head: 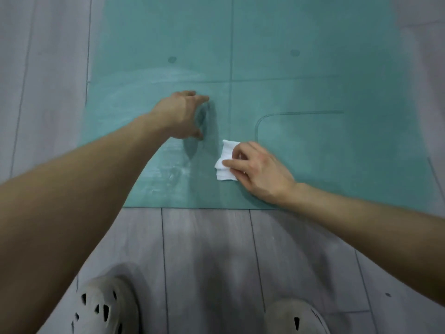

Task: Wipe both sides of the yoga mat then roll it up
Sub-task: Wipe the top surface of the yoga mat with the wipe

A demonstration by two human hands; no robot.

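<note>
Right hand (260, 169) holding white cloth (225, 165) against teal mat (313, 68), left hand (183, 114) spread

The yoga mat (313, 56) lies flat on the floor (204, 249), its near edge ahead of the left shoe (106, 307) and the right shoe (293, 317), which stand on the floor. On the mat's near part, the folded cloth (225, 165) lies by the middle line under the right hand (260, 172). The left hand (183, 114) is over the mat, left of the cloth and farther away.
</note>
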